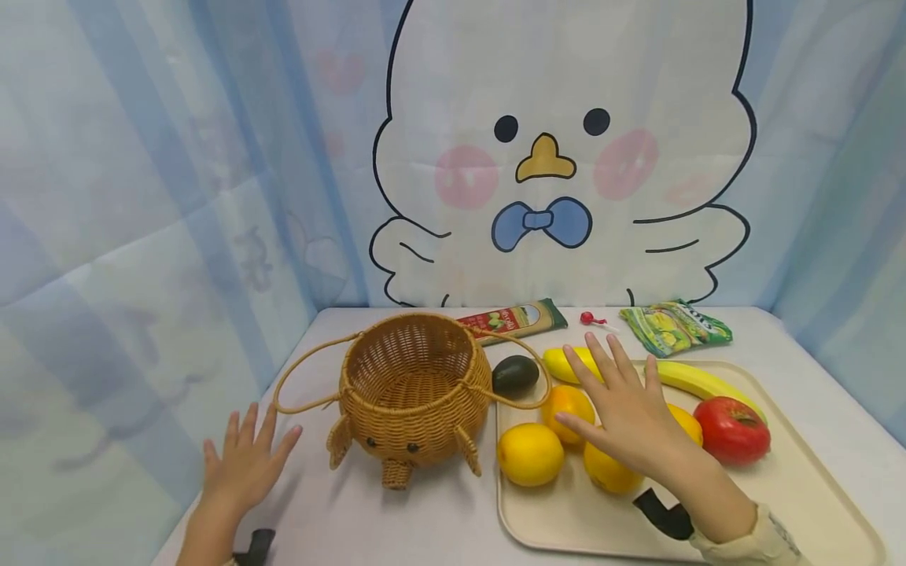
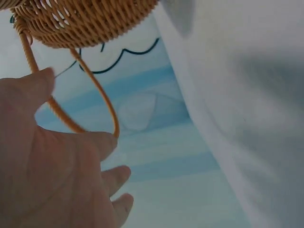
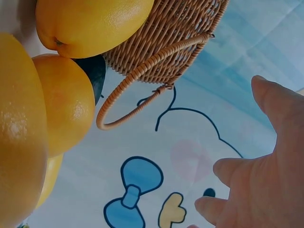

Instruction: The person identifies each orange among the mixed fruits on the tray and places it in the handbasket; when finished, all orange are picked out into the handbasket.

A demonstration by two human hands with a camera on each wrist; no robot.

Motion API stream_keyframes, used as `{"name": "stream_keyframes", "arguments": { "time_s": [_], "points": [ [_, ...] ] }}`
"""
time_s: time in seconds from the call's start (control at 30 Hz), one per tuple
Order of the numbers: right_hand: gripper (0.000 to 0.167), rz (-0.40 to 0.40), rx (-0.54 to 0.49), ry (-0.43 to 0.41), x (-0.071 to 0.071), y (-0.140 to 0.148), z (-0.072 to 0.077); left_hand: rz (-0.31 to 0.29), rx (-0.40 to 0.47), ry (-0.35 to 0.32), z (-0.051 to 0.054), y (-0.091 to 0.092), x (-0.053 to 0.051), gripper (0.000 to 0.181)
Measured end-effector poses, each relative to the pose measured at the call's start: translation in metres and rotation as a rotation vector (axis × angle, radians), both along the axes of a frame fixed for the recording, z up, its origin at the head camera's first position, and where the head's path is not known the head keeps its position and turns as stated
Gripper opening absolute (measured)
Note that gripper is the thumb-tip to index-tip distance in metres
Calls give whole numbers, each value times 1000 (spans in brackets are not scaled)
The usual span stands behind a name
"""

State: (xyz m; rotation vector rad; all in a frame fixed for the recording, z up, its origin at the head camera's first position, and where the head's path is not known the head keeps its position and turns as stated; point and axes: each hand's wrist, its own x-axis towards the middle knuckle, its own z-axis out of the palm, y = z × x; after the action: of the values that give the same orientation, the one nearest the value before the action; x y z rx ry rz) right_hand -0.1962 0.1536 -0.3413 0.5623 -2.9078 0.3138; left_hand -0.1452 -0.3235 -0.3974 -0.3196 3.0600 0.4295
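A wicker basket [image 1: 418, 413] with an animal face and two loop handles stands on the table. To its left my left hand [image 1: 244, 464] has its fingers spread, close to the left handle [image 2: 102, 88] and holding nothing. Fingers also spread, my right hand [image 1: 633, 413] is over the beige tray [image 1: 800, 519], with nothing in its grip. Around and below it lie a lemon [image 1: 531, 454], an orange [image 1: 569, 406], another yellow fruit [image 1: 610, 472], a red apple [image 1: 732, 430] and a banana [image 1: 708, 383]. The hand partly hides some fruit.
A dark avocado [image 1: 515, 375] sits between basket and tray. Along the back of the table [image 1: 425, 527] are a green and red package [image 1: 520, 318], a red lollipop [image 1: 587, 317] and a green snack bag [image 1: 675, 326]. A printed curtain [image 1: 545, 267] closes off the back and sides.
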Motion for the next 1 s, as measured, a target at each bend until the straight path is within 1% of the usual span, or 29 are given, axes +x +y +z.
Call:
{"name": "stream_keyframes", "arguments": {
  "time_s": [0.07, 0.17, 0.23, 0.37, 0.47, 0.53, 0.6, 0.63, 0.7, 0.73, 0.83, 0.93, 1.0],
  "points": [
    [89, -2, -3, -7, 0, 1, -1, -38, 52, 21, 4, 7, -7, 82],
    [90, -2, -6, -16, 0, 3, -2, -91, 87, 64, 12, 12, -12, 73],
    [90, -2, -5, -16, 0, 5, -2, -111, 87, 88, 18, 15, -14, 70],
    [90, -5, -8, -9, 0, 9, -3, -135, 54, 169, 30, 21, -22, 70],
    [90, -7, -6, -7, 0, 11, -3, -146, 58, 234, 37, 27, -33, 69],
    [90, -8, -3, -5, 0, 12, -4, -176, 110, 269, 40, 30, -43, 68],
    [90, -7, -1, -4, 0, 12, -3, -215, 185, 281, 43, 33, -53, 68],
    [90, -6, -1, -4, 1, 12, -3, -239, 235, 279, 43, 33, -58, 68],
    [90, -6, -2, -6, 1, 13, -3, -281, 351, 250, 44, 33, -68, 69],
    [89, -7, -1, -8, 1, 13, -3, -296, 403, 225, 44, 33, -73, 70],
    [88, -9, -3, -7, 2, 13, -2, -310, 528, 117, 46, 33, -81, 72],
    [87, -14, -1, -1, 2, 14, -2, -328, 587, 33, 49, 33, -84, 73],
    [86, -15, -5, -1, 2, 14, -2, -349, 606, -2, 52, 33, -85, 72]
  ]
}}
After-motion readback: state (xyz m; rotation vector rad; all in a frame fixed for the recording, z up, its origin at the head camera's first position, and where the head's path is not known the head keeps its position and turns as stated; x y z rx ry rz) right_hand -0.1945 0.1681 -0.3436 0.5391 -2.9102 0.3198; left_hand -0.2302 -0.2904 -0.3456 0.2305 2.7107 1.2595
